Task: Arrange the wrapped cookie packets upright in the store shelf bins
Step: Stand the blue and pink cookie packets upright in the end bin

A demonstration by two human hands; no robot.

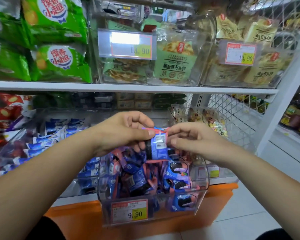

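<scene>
two bare hands are in view, the left hand [121, 130] and the right hand [189, 137], with one blue-and-pink foil cookie packet [158, 148] held between them. one clear plastic front bin [202, 194] carries a heap of like packets, too tangled to count. on the one white upper shelf [59, 86] stand two more clear bins, the green-pack bin [95, 49] and the tan-pack bin [206, 80]. three red-bordered price tags read clearly: the left tag [128, 44] and the right tag [239, 52], both marked 13.90, and the low tag [129, 211], marked 9.90.
</scene>
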